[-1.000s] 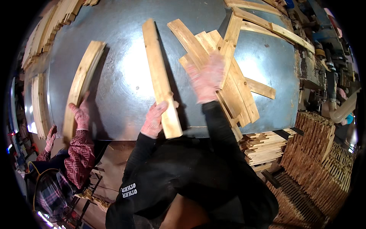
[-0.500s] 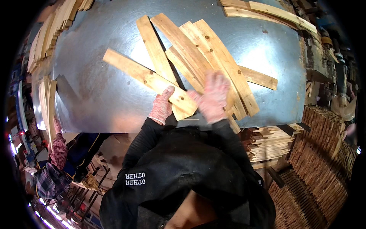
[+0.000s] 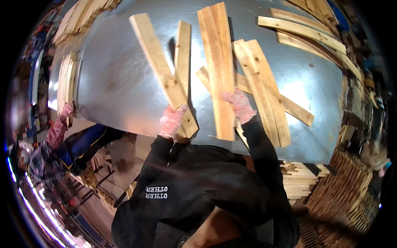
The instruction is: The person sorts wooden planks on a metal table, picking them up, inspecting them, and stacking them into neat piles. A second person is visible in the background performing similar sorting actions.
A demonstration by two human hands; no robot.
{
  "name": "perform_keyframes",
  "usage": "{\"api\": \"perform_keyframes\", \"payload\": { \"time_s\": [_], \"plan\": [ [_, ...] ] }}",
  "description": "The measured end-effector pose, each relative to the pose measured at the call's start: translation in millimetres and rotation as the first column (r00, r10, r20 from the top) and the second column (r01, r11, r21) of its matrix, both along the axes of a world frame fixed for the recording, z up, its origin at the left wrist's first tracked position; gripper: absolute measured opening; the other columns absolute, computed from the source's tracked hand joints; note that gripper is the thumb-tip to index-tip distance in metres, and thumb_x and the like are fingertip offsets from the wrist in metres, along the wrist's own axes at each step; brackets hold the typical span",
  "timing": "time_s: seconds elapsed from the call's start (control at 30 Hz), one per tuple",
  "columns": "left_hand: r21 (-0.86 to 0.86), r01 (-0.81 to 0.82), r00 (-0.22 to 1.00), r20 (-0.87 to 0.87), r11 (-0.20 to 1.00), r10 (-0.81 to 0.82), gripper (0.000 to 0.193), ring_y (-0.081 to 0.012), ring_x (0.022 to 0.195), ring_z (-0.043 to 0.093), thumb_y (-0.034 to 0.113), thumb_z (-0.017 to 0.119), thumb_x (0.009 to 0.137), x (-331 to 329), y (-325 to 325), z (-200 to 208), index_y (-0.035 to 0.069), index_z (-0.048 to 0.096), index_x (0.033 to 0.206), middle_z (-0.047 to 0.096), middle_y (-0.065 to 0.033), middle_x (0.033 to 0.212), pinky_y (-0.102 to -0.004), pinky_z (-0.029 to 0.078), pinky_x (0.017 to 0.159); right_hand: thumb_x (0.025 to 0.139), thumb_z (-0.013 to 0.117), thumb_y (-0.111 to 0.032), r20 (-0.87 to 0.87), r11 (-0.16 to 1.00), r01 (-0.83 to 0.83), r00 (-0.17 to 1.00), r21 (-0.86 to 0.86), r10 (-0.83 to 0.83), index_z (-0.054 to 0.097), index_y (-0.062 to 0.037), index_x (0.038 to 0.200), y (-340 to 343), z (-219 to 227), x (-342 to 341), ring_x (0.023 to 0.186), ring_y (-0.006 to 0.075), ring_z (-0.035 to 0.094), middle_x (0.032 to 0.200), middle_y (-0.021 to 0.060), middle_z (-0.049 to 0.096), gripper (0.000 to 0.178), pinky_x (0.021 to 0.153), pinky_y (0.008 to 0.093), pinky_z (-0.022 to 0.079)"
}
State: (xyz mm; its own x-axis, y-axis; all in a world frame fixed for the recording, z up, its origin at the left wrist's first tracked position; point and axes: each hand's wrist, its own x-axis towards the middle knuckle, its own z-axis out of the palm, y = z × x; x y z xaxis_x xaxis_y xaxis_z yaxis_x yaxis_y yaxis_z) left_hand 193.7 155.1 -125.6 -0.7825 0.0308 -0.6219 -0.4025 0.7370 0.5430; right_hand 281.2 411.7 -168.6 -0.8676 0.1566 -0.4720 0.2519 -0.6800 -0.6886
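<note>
My left hand (image 3: 172,120), in a pink-and-white knit glove, is closed on the near part of a knotty wooden board (image 3: 159,70) that slants up to the left. Under it lies another wooden board (image 3: 182,49). My right hand (image 3: 240,106), gloved alike, grips the right edge of a pair of wooden boards (image 3: 216,53) placed side by side; its fingertips rest on their upper face and the thumb is hidden. To the right of that hand two knotty boards (image 3: 260,78) lie together, across a slanting board (image 3: 300,110).
The boards lie on a shiny metal table (image 3: 115,82). Stacked boards (image 3: 82,18) stand at the far left, loose boards (image 3: 302,31) at the far right. A co-worker's gloved hand (image 3: 67,108) holds a bundle of boards (image 3: 66,80) at the left. Piled wood (image 3: 337,182) stands low right.
My left hand's board has swung to point farther away. My right hand, blurred before, now grips the pair of boards, which stand straighter and apart from the knotty ones.
</note>
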Motion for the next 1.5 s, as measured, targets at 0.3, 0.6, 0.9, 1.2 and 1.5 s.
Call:
{"api": "perform_keyframes", "payload": {
  "time_s": [0.3, 0.6, 0.9, 1.2, 1.5],
  "plan": [
    [0.515, -0.328, 0.942, 0.239, 0.792, 0.234, 0.061, -0.0208, 0.100, 0.063, 0.037, 0.075, 0.088, -18.8, -18.9, -56.9, 0.000, 0.051, 0.131, 0.066, -0.0120, 0.108, -0.0361, 0.051, 0.088, 0.093, 0.065, -0.043, 0.300, 0.588, -0.332, 0.941, 0.738, 0.155, 0.042, -0.0023, 0.145, -102.8, 31.1, -40.8, 0.120, 0.0425, 0.057, 0.125, 0.0293, 0.059, 0.070, 0.095, 0.0472, 0.049],
    [0.696, -0.321, 0.947, 0.225, 0.642, 0.230, 0.054, -0.0149, 0.089, 0.062, 0.024, 0.076, 0.086, -6.0, -14.5, -55.9, 0.002, 0.053, 0.129, 0.065, -0.0052, 0.098, -0.0298, 0.051, 0.081, 0.094, 0.059, -0.041, 0.524, 0.092, -0.583, 0.779, 0.807, 0.344, 0.040, -0.0005, 0.148, -93.9, 55.1, -5.1, 0.141, 0.0318, 0.041, 0.151, 0.0181, 0.044, 0.070, 0.118, 0.0403, 0.030],
    [0.506, -0.168, 0.985, 0.066, 0.846, 0.157, 0.065, -0.0183, 0.095, 0.064, 0.026, 0.081, 0.081, -48.1, -52.7, -8.8, 0.000, 0.051, 0.132, 0.068, -0.0088, 0.106, -0.0339, 0.053, 0.083, 0.074, 0.083, -0.033, 0.449, -0.223, -0.425, 0.891, 0.877, 0.068, 0.036, -0.0022, 0.148, -8.3, 21.5, 127.5, 0.111, 0.0385, 0.056, 0.123, 0.0183, 0.058, 0.093, 0.095, 0.0460, 0.046],
    [-0.255, 0.133, 0.890, -0.394, 0.958, -0.229, 0.063, -0.0420, 0.100, 0.066, 0.036, 0.071, 0.089, -42.4, -80.2, 8.7, 0.004, 0.045, 0.135, 0.066, -0.0245, 0.110, -0.0462, 0.053, 0.085, 0.063, 0.087, -0.047, 0.733, -0.114, -0.801, 0.588, 0.588, -0.343, 0.008, -0.0024, 0.157, 86.5, 29.8, 105.0, 0.144, 0.0449, 0.028, 0.156, 0.0271, 0.027, 0.130, 0.118, 0.0493, 0.027],
    [0.091, 0.258, 0.863, -0.470, 0.962, -0.186, 0.048, -0.0406, 0.088, 0.068, 0.041, 0.069, 0.091, -28.8, -139.5, 31.2, 0.000, 0.056, 0.113, 0.070, -0.0204, 0.095, -0.0457, 0.054, 0.073, 0.060, 0.088, -0.044, 0.731, -0.112, -0.776, 0.624, 0.621, -0.274, 0.008, -0.0039, 0.157, 8.3, 58.8, 111.9, 0.143, 0.0427, 0.031, 0.152, 0.0316, 0.030, 0.132, 0.116, 0.0488, 0.027]
  ]
}}
